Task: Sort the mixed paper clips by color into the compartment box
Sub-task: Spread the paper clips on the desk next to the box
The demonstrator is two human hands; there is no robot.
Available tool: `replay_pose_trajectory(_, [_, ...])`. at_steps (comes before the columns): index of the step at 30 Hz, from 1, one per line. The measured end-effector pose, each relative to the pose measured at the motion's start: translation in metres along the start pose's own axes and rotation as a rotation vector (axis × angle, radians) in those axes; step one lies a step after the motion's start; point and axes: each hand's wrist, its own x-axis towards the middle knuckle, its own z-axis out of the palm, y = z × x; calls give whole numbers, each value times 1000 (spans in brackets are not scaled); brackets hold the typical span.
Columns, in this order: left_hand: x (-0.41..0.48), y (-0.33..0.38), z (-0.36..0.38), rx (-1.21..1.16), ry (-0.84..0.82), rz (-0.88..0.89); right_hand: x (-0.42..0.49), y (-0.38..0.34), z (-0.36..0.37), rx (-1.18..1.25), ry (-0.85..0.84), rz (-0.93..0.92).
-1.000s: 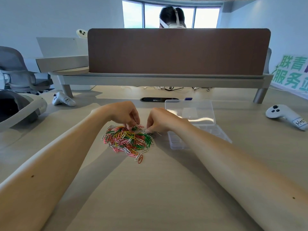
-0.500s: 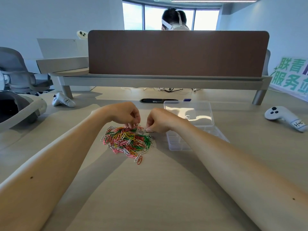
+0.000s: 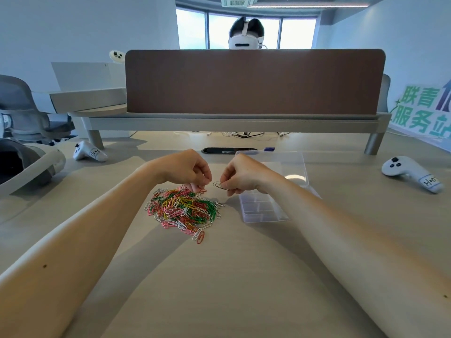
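paper clips (image 3: 183,208) lie in one mixed heap on the desk (image 3: 219,289), pink, green, yellow, orange and silver all tangled. the compartment box (image 3: 263,208) sits at 3 o'clock from the heap, close by, with its clear lid (image 3: 280,167) open toward 12 o'clock. its little rooms look bare, so i think the sorting has only just begun. the right hand (image 3: 241,178) is up off the desk at the heap's 1 o'clock, fingers curled tight, pinching a small bunch of silver clips (image 3: 219,185). the left hand (image 3: 188,169) is at the heap's 12 o'clock, fingers bent in narrow. it seems to pinch one small clip (image 3: 206,178), though that is hard to see. to do this step well, pick only one color at a time and shake off any clip that hooks on. carry the bunch low to one room of the box and drop it right inside, not on a wall between rooms.
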Motion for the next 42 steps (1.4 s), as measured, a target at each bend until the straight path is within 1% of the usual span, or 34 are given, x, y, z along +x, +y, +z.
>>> replay_pose_trajectory(7, [5, 3, 8, 64, 23, 65, 2, 1, 2, 14, 26, -27])
replay_pose_trajectory(14, [5, 3, 10, 107, 43, 63, 1, 1, 1, 111, 29, -66])
replay_pose_trajectory(17, [5, 1, 9, 133, 62, 53, 1, 0, -1, 107, 40, -65])
replay_pose_trajectory(19, [5, -1, 7, 140, 69, 43, 1, 0, -2, 42, 55, -75])
replay_pose_trajectory(22, [4, -4, 5, 145, 83, 32, 0, -1, -1, -136, 95, -144])
replay_pose_trajectory(24, [4, -5, 3, 148, 87, 36, -1, -3, -2, -212, 101, -171])
replay_pose_trajectory(30, [6, -11, 1, 176, 103, 7, -7, -8, 3, -397, -58, -96])
replay_pose_trajectory(34, [5, -13, 0, 196, 96, -9, -6, -10, 14, -469, -63, -99])
replay_pose_trajectory(42, [3, -10, 1, 192, 68, -11, -5, -12, 21, -479, -88, -118])
